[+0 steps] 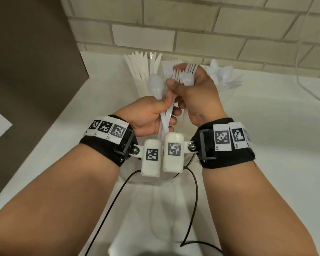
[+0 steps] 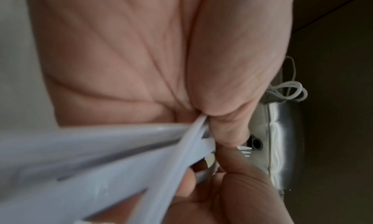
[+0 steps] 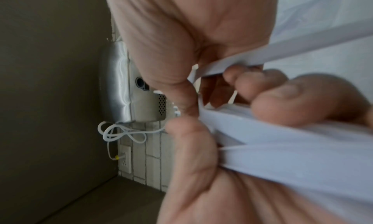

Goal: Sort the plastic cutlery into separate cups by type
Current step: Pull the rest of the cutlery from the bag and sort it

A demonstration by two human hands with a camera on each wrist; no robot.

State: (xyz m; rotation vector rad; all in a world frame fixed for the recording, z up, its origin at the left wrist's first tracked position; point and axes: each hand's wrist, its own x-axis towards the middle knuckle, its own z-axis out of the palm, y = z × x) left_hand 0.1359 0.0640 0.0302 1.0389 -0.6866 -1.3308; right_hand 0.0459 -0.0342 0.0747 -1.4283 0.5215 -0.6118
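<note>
Leftmost, a dark brown panel [image 1: 26, 61] rises along the white countertop [image 1: 266, 135], and a tiled wall [image 1: 192, 24] closes off the back, so the open room lies mainly to the right, crossed only by a thin white cable [image 1: 310, 91]. Against the wall the sorted cutlery stands in three clusters: knives [image 1: 139, 65] on the left, forks [image 1: 169, 66] in the middle, translucent spoons [image 1: 224, 74] on the right; the cups under them are hidden or too faint to make out. Just in front, above the counter, the left hand [image 1: 148, 121] has its fingers curled round the handles of a mixed white bundle [image 1: 166, 119], thumb pressed on top, with a spoon bowl [image 1: 155, 85] sticking up beside it. The right hand [image 1: 198, 97] touches the left and pinches a fork [image 1: 190, 71] from that bundle between thumb and fingers, tines pointing up toward the wall. Both wrist views show only blurred white handles crossing between the closed fingers. A metal bowl rim [image 1: 188, 161] peeks out below the wrists.
</note>
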